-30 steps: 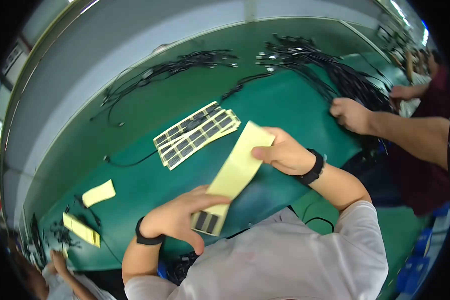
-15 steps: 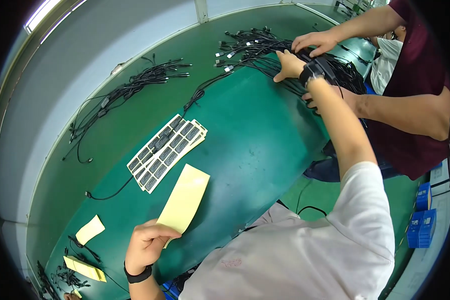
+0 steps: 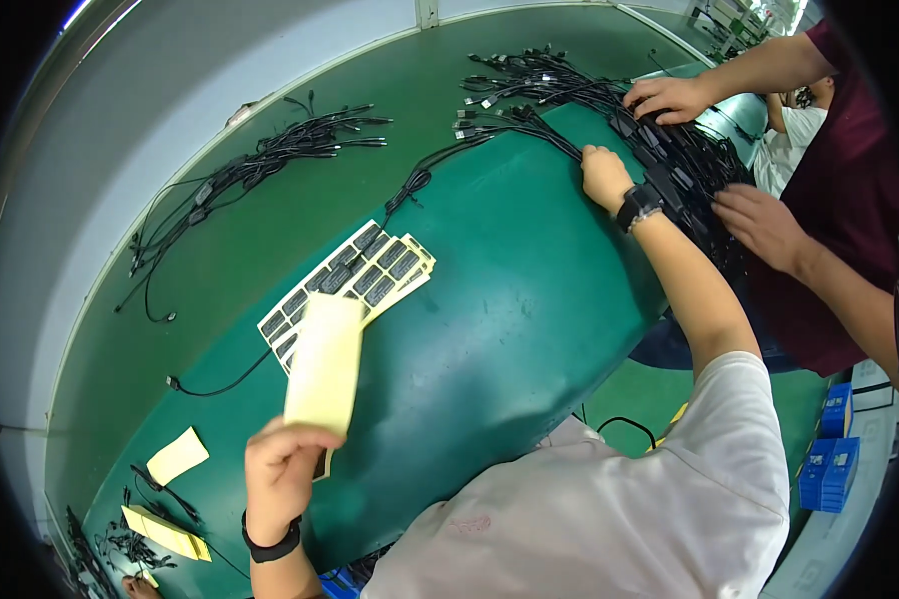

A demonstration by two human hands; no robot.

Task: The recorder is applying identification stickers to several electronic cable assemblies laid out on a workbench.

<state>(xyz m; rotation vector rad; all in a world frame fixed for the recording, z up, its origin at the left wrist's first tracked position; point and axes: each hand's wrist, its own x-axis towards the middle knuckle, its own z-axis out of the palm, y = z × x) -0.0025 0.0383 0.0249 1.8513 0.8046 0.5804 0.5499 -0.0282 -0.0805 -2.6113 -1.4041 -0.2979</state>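
Observation:
My left hand (image 3: 282, 469) grips a pale yellow backing strip (image 3: 326, 365) near the table's front edge, held up over the green table (image 3: 489, 299). Just beyond it lies a yellow sheet of black rectangular pads (image 3: 355, 283). My right hand (image 3: 605, 176) is stretched far right, fingers closed on black cables in a large bundle (image 3: 589, 95). It wears a black watch at the wrist.
Another person in a dark red shirt works the same bundle with two hands (image 3: 674, 97) (image 3: 764, 225). A second cable pile (image 3: 260, 165) lies at the back left. Yellow strips (image 3: 177, 456) (image 3: 165, 534) lie at the front left. Blue boxes (image 3: 831, 454) sit on the floor.
My right hand left the yellow strip and reached right to the cable bundle. The left hand kept the strip and raised it over the pad sheet.

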